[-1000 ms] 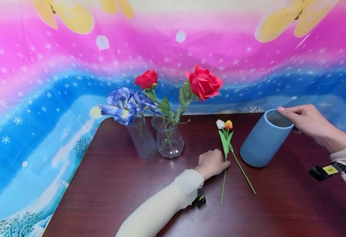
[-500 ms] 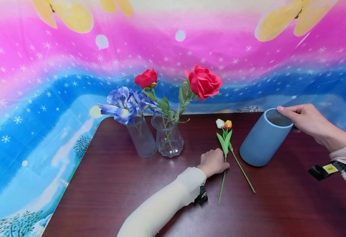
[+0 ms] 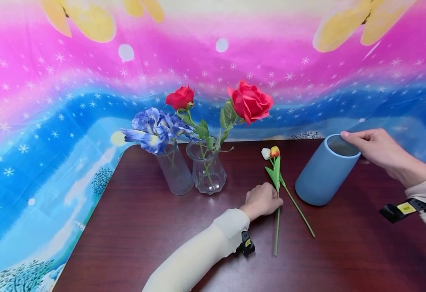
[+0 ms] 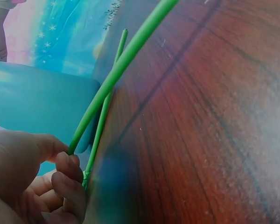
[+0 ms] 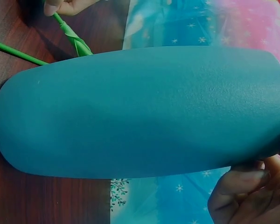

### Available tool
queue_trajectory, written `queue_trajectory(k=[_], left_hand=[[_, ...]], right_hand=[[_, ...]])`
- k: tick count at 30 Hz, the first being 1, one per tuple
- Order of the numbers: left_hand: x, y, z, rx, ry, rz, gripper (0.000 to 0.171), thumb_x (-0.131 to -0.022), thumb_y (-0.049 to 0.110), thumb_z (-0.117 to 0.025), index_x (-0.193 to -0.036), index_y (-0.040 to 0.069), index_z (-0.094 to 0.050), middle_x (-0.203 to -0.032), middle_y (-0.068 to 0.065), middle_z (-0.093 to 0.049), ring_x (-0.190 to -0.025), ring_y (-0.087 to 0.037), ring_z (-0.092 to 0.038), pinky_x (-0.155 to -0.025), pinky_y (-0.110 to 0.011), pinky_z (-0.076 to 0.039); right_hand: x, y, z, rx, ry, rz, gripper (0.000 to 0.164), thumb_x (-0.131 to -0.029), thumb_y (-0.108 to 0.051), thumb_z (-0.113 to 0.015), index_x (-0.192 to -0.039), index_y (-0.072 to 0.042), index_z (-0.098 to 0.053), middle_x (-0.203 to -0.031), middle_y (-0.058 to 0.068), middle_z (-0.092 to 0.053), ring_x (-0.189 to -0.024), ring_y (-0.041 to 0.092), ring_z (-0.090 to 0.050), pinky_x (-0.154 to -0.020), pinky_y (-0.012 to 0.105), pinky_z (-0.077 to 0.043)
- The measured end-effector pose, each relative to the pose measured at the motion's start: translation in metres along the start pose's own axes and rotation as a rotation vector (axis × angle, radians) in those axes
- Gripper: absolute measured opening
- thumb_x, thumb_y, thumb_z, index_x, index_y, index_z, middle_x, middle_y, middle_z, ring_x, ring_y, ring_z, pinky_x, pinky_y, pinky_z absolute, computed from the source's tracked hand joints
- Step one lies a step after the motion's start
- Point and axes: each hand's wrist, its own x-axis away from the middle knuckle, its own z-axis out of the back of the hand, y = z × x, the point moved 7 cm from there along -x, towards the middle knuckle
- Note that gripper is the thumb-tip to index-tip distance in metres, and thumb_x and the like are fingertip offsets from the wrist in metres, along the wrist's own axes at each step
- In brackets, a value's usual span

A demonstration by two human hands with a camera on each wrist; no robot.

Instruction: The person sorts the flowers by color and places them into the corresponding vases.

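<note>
My left hand (image 3: 261,200) pinches the green stem of a tulip (image 3: 276,231) between thumb and fingers, low over the table. In the left wrist view this stem (image 4: 130,49) slants up from the fingertips, casting a shadow. A second tulip (image 3: 301,211) lies beside it, its stem crossing near the leaves. One bloom is white (image 3: 265,153), the other orange-yellow (image 3: 274,151); which belongs to the held stem I cannot tell. My right hand (image 3: 381,148) grips the rim of a blue vase (image 3: 324,174), thumb over the edge. In the right wrist view the vase (image 5: 140,112) hides much of the table.
Left of the tulips stand a faceted glass vase (image 3: 210,180) with red roses (image 3: 251,103) and a frosted glass vase (image 3: 178,176) with blue irises (image 3: 154,129). They share a dark wooden table (image 3: 136,235). A printed cloth (image 3: 183,32) hangs behind.
The two tulip blooms have shifted slightly left, and the held stem's lower end has swung a little right. My right hand and the blue vase have not visibly moved.
</note>
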Motion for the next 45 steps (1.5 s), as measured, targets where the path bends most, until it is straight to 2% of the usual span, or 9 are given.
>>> queue_trajectory(k=[4, 7, 9, 12, 15, 20, 28, 33, 45], left_hand=[[0.003, 0.002, 0.001, 0.039, 0.006, -0.011, 0.053, -0.089, 0.03, -0.067, -0.046, 0.022, -0.038, -0.043, 0.011, -0.027, -0.046, -0.008, -0.035, -0.05, -0.026, -0.03], [0.005, 0.003, 0.002, 0.061, 0.016, -0.008, 0.051, -0.089, 0.03, -0.066, -0.048, 0.022, -0.038, -0.044, 0.011, -0.028, -0.047, -0.008, -0.036, -0.052, -0.026, -0.03], [0.006, 0.002, 0.003, 0.068, 0.021, 0.006, 0.048, -0.089, 0.03, -0.067, -0.049, 0.022, -0.04, -0.046, 0.011, -0.031, -0.049, -0.008, -0.039, -0.053, -0.026, -0.031], [0.009, 0.001, 0.005, 0.074, 0.022, 0.027, 0.044, -0.088, 0.031, -0.067, -0.051, 0.023, -0.044, -0.048, 0.012, -0.036, -0.052, -0.008, -0.043, -0.055, -0.026, -0.033], [0.012, 0.001, 0.008, 0.074, 0.031, 0.032, 0.04, -0.087, 0.031, -0.067, -0.053, 0.024, -0.049, -0.05, 0.012, -0.043, -0.054, -0.008, -0.047, -0.056, -0.027, -0.036], [0.017, 0.002, 0.013, 0.09, 0.069, 0.019, 0.035, -0.085, 0.031, -0.068, -0.053, 0.025, -0.053, -0.053, 0.015, -0.047, -0.057, -0.006, -0.05, -0.056, -0.027, -0.037], [0.025, 0.007, 0.022, 0.22, 0.091, -0.026, 0.035, -0.092, 0.033, -0.067, -0.058, 0.025, -0.06, -0.049, 0.015, -0.051, -0.057, -0.003, -0.051, -0.058, -0.025, -0.039], [0.027, 0.011, 0.028, 0.326, 0.102, -0.074, 0.026, -0.095, 0.033, -0.065, -0.071, 0.024, -0.07, -0.054, 0.017, -0.059, -0.054, -0.001, -0.052, -0.057, -0.023, -0.039], [0.033, 0.024, 0.058, 0.456, 0.23, -0.24, 0.023, -0.098, 0.029, -0.063, -0.079, 0.02, -0.071, -0.059, 0.014, -0.058, -0.05, 0.002, -0.047, -0.05, -0.019, -0.036]], right_hand=[[0.001, 0.002, 0.0, 0.02, -0.007, -0.016, 0.017, -0.1, -0.061, -0.046, -0.105, -0.053, -0.06, -0.116, -0.03, -0.047, -0.091, -0.02, -0.043, -0.073, 0.025, -0.055], [0.003, 0.001, 0.0, 0.029, 0.005, -0.02, 0.016, -0.099, -0.062, -0.046, -0.104, -0.054, -0.06, -0.116, -0.029, -0.048, -0.089, -0.014, -0.043, -0.072, 0.025, -0.052], [0.004, -0.001, 0.0, 0.028, 0.015, -0.02, 0.014, -0.099, -0.061, -0.047, -0.099, -0.057, -0.06, -0.103, -0.037, -0.046, -0.085, -0.009, -0.046, -0.07, 0.027, -0.051], [0.006, -0.004, -0.002, 0.027, 0.019, -0.029, 0.014, -0.099, -0.061, -0.047, -0.091, -0.061, -0.058, -0.077, -0.029, -0.047, -0.07, 0.005, -0.047, -0.066, 0.029, -0.046], [0.007, -0.005, -0.003, 0.025, 0.015, -0.037, 0.017, -0.1, -0.061, -0.047, -0.086, -0.063, -0.057, -0.062, -0.016, -0.039, -0.059, 0.014, -0.044, -0.064, 0.029, -0.044], [0.008, -0.005, -0.004, 0.021, 0.019, -0.034, 0.019, -0.101, -0.058, -0.047, -0.085, -0.065, -0.055, -0.06, -0.013, -0.037, -0.056, 0.016, -0.043, -0.063, 0.029, -0.044], [0.009, -0.004, -0.003, 0.013, 0.024, -0.03, 0.018, -0.101, -0.058, -0.047, -0.087, -0.064, -0.056, -0.069, -0.015, -0.045, -0.057, 0.015, -0.044, -0.063, 0.029, -0.044], [0.009, -0.005, -0.004, 0.012, 0.025, -0.028, 0.02, -0.101, -0.058, -0.047, -0.085, -0.066, -0.056, -0.068, -0.014, -0.045, -0.057, 0.014, -0.044, -0.063, 0.029, -0.044], [0.006, -0.007, -0.003, 0.014, 0.02, -0.018, 0.022, -0.102, -0.057, -0.047, -0.084, -0.068, -0.056, -0.069, -0.014, -0.042, -0.058, 0.014, -0.043, -0.064, 0.028, -0.045]])
